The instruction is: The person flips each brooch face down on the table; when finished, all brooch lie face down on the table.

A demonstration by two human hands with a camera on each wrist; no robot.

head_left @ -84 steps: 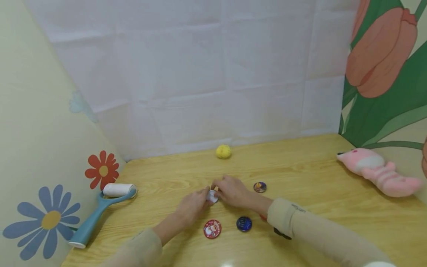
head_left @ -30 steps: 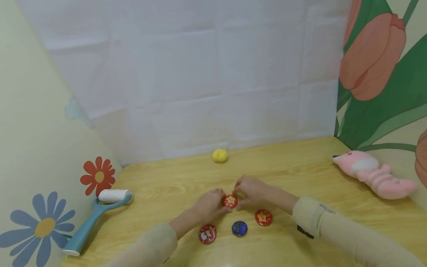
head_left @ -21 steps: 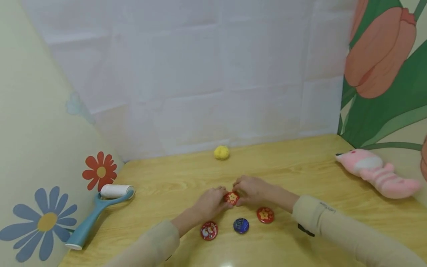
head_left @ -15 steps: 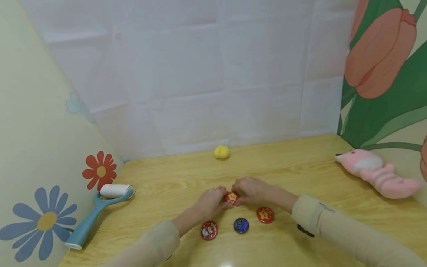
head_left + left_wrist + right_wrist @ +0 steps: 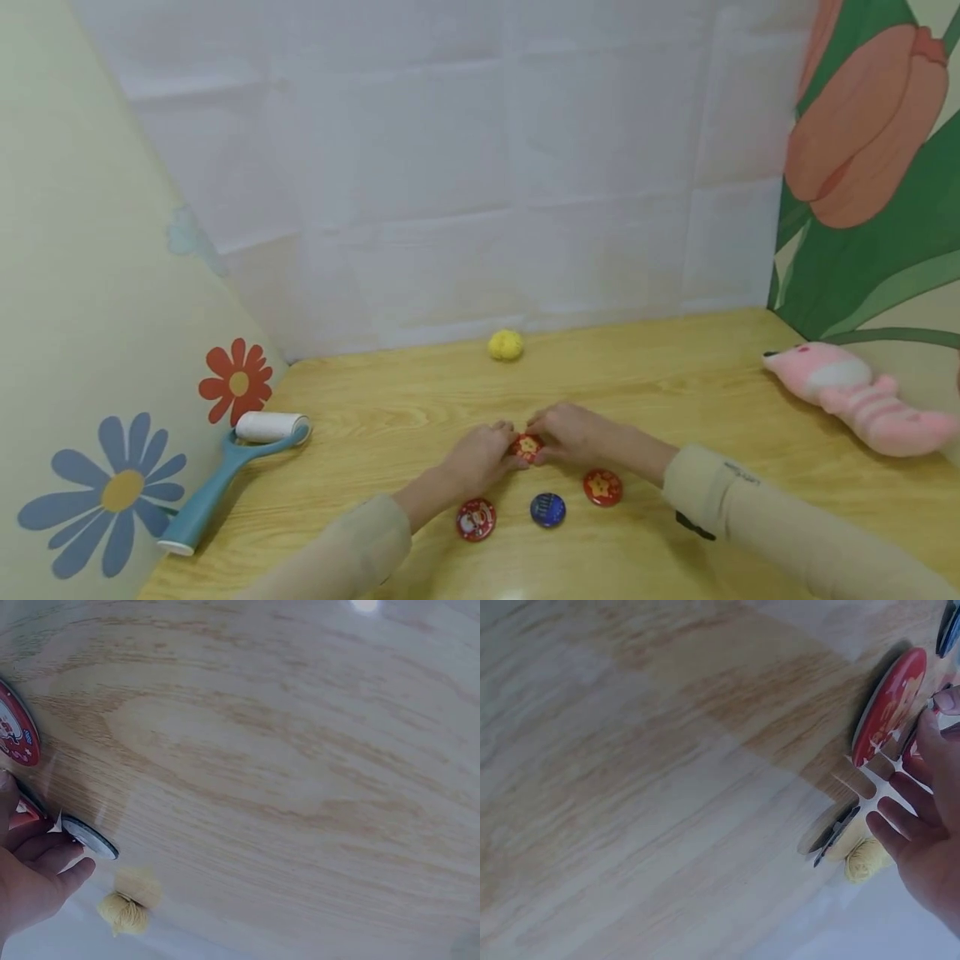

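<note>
Since the earliest frame, your left hand (image 5: 480,456) and right hand (image 5: 576,432) have shifted rightward, the held badge (image 5: 527,448) between them shows a red star face where a pale one showed, and your right sleeve (image 5: 697,492) no longer covers most of the loose star badge (image 5: 603,487). That suggests the work is now on a star badge; whether it is the same piece turned over, you cannot tell. Nearest you, a red cartoon badge (image 5: 476,520) lies at left, a blue badge (image 5: 548,510) right of it, the loose star badge farther right. Beyond them, both your hands pinch the held badge narrowly. The left wrist view shows a pale disc (image 5: 90,837) beside your left fingertips. On the far side sits a yellow ball (image 5: 506,345).
</note>
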